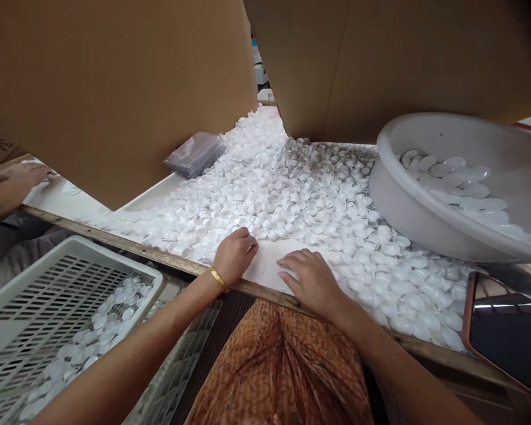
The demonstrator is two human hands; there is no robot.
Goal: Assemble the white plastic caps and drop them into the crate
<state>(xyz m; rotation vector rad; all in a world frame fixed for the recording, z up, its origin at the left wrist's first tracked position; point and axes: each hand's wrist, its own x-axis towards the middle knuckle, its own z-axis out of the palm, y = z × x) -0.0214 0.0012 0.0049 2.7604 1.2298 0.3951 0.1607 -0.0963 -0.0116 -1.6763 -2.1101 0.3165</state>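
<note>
A wide heap of small, shiny white oval pieces (265, 195), cupped like little shells, covers much of the white tabletop (265, 260). At the near edge of this heap, my left hand (235, 255) rests with its fingers curled in; whatever they may hold is hidden. A gold bracelet (218, 277) circles that wrist. To its right, my right hand (314, 280) lies over the table edge, thumb and bent fingers apart, with nothing visible in them. Bare white surface shows between the two hands.
A large white basin (398, 195) with more white pieces stands at right, near a phone (504, 330). Lower left is a slotted plastic basket (66, 283) holding pieces. Cardboard sheets (115, 88) rise behind, beside a clear plastic packet (195, 154). Another person's hand (24, 177) is far left.
</note>
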